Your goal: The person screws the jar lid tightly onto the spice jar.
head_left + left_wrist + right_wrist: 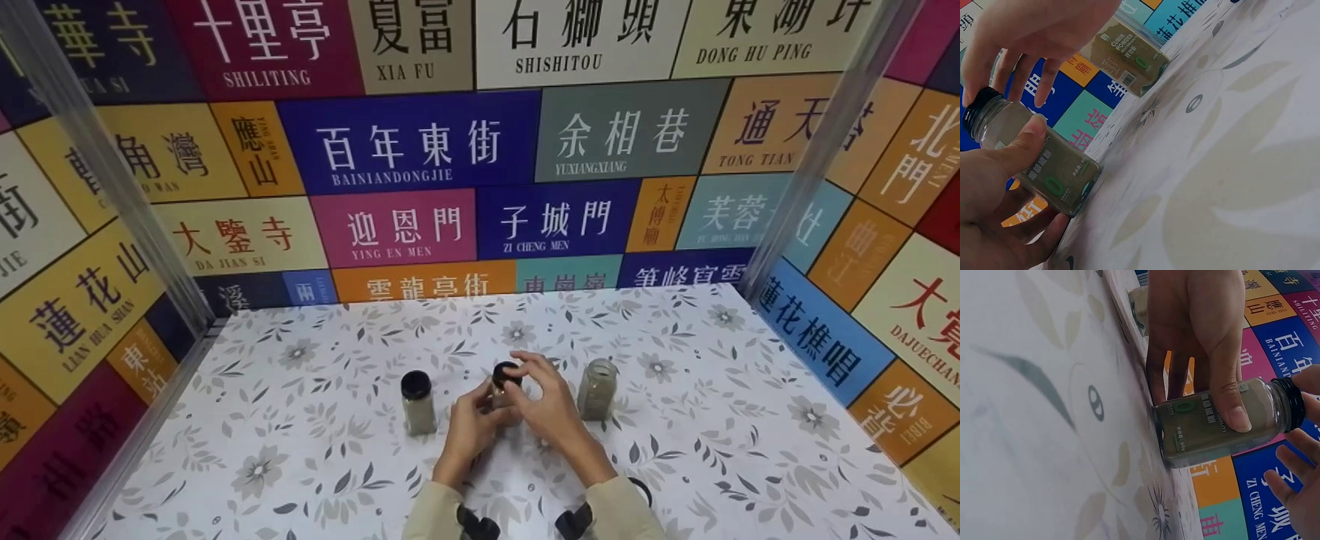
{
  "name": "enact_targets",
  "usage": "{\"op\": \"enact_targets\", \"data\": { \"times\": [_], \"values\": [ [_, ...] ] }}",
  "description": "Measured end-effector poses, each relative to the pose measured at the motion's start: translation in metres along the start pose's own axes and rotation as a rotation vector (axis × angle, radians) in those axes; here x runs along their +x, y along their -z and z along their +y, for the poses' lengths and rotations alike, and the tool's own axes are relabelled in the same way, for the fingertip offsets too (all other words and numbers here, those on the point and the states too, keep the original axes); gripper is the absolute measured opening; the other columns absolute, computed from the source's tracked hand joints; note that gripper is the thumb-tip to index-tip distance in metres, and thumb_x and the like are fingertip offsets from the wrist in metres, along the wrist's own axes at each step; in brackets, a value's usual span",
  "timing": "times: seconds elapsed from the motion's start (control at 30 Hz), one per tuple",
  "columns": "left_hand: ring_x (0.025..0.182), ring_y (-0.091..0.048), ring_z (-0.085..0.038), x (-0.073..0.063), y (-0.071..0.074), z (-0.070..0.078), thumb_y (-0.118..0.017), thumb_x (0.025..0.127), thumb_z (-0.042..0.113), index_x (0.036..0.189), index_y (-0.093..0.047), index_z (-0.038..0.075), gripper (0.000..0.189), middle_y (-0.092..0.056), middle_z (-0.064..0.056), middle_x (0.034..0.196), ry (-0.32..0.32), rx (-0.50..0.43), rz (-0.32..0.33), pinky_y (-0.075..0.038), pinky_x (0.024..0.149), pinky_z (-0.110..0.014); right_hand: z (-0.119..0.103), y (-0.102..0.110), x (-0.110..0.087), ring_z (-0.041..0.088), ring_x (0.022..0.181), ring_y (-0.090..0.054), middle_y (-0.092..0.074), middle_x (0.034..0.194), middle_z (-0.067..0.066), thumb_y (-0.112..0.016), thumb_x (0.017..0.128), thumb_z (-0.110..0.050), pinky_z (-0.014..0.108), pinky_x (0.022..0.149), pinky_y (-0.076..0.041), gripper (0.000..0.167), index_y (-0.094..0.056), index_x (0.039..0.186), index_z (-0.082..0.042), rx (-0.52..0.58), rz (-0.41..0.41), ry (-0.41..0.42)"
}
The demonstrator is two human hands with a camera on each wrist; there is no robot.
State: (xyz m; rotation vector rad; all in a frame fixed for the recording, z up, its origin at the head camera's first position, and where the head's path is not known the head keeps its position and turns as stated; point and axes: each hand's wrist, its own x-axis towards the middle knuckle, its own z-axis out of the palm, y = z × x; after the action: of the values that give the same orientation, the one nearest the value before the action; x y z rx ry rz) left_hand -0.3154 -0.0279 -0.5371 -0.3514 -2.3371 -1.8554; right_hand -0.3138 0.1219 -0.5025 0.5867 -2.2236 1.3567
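In the head view a square glass spice jar of grey-brown powder stands upright on the table between both hands. My left hand grips its body, thumb across the label and fingers behind. Its black lid sits on the neck, and my right hand pinches that lid at the sides, the other fingers spread loosely. To the right stands a cumin powder jar, whose top shows clear glass and no lid in the head view. Left of the hands is another filled jar with a black lid.
The table wears a white cover with grey leaves and flowers. Panels of colourful place-name signs rise behind it and on both sides, with clear corner posts. A black curved band shows beside the right sleeve.
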Motion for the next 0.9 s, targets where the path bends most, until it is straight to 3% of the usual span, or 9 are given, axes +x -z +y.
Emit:
{"op": "enact_targets", "data": {
  "times": [0.23, 0.57, 0.9],
  "values": [
    [0.117, -0.067, -0.032, 0.0007, 0.0, 0.0005, -0.082, 0.08, 0.014, 0.137, -0.062, 0.009, 0.06, -0.065, -0.016, 0.135, 0.024, -0.013, -0.003, -0.057, 0.096, -0.037, 0.0044, -0.0018, 0.0003, 0.028, 0.114, -0.066, -0.071, 0.12, 0.008, -0.072, 0.09, -0.008, 0.037, 0.097, -0.054, 0.019, -0.073, 0.109, -0.011, 0.016, 0.027, 0.083],
    [0.114, -0.069, -0.032, 0.0011, -0.0003, -0.0004, -0.083, 0.08, 0.014, 0.137, -0.061, 0.009, 0.061, -0.065, -0.017, 0.133, 0.014, 0.011, 0.014, -0.058, 0.095, -0.038, 0.003, -0.0029, -0.0008, 0.017, 0.095, -0.059, -0.061, 0.107, 0.001, -0.078, 0.086, -0.022, 0.037, 0.083, -0.05, 0.021, -0.074, 0.106, -0.019, 0.009, 0.012, -0.035],
    [0.12, -0.066, -0.034, 0.0005, 0.0003, 0.0017, -0.082, 0.081, 0.018, 0.139, -0.058, 0.007, 0.064, -0.063, -0.017, 0.137, 0.032, 0.002, -0.008, -0.056, 0.099, -0.039, 0.0041, -0.0003, -0.0008, 0.029, 0.119, -0.062, -0.066, 0.128, 0.009, -0.071, 0.091, -0.01, 0.045, 0.088, -0.053, 0.023, -0.072, 0.114, -0.015, 0.053, -0.022, -0.013]
  ]
}}
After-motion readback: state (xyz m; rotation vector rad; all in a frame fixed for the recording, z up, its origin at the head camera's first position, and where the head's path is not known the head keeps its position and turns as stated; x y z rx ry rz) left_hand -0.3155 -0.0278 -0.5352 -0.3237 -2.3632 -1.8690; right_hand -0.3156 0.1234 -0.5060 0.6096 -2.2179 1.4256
